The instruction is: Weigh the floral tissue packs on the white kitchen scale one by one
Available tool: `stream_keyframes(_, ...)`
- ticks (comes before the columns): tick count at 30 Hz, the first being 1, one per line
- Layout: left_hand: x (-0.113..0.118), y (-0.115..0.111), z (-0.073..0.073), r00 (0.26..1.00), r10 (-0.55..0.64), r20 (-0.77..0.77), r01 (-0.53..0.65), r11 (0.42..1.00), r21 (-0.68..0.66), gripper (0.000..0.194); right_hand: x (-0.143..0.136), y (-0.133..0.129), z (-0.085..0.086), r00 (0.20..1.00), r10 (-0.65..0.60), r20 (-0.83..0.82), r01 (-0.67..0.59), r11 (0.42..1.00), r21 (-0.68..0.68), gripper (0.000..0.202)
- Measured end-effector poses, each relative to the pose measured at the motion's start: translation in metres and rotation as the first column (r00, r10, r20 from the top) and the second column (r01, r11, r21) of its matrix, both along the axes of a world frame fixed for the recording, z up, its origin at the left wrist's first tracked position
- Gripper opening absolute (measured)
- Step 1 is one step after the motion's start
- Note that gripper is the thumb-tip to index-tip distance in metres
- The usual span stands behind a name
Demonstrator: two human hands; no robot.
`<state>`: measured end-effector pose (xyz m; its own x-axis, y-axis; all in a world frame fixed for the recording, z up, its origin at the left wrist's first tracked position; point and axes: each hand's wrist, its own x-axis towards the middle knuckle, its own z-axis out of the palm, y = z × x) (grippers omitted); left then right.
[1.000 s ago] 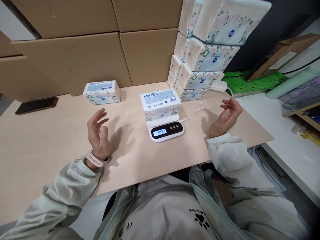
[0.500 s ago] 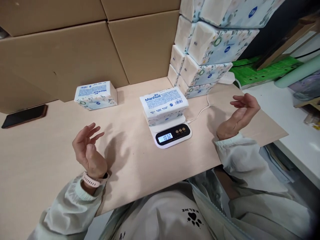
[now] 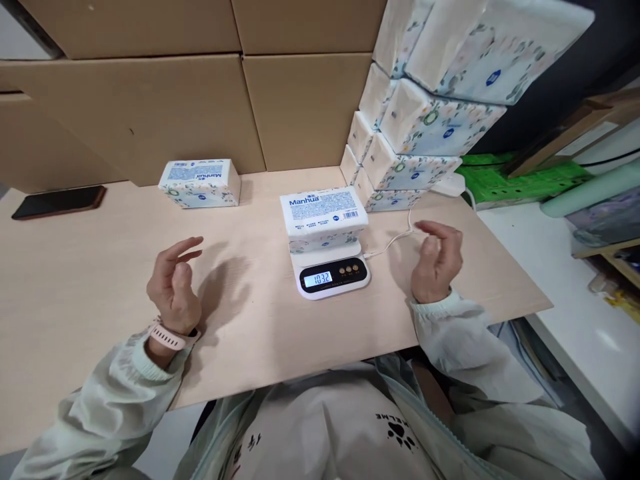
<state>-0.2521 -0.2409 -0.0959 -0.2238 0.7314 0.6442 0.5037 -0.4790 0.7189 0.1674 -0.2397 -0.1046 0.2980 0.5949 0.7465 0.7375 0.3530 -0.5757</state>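
A white and blue Manhua tissue pack (image 3: pixel 325 217) lies on a small white digital scale (image 3: pixel 334 279), whose lit display reads 103.2. My left hand (image 3: pixel 175 283) is raised over the table to the left of the scale, fingers apart, holding nothing. To the right of the scale, my right hand (image 3: pixel 437 261) is also raised and empty, with its fingers apart from the thumb. Neither hand touches the pack or the scale. Another tissue pack (image 3: pixel 201 184) sits farther back on the left, beyond my left hand.
Tissue packs are stacked (image 3: pixel 425 120) at the back right. Cardboard boxes (image 3: pixel 185 113) line the rear of the wooden table (image 3: pixel 240 360). A dark phone (image 3: pixel 59 202) lies at the far left. A white cable (image 3: pixel 395 240) runs from the scale, and a green crate (image 3: pixel 530 181) stands at the right.
The camera view has shifted. My right hand has moved left, nearer the scale, and its fingers are less spread. The pack stays on the scale, and the reading is the same.
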Motion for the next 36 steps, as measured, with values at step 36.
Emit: stream_keyframes(36,0.227,0.061,0.086,0.382,-0.872,0.305,0.776,0.123,-0.618,0.099,0.075,-0.060,0.100,0.978,0.081,-0.193,-0.113,0.980,-0.162,0.045)
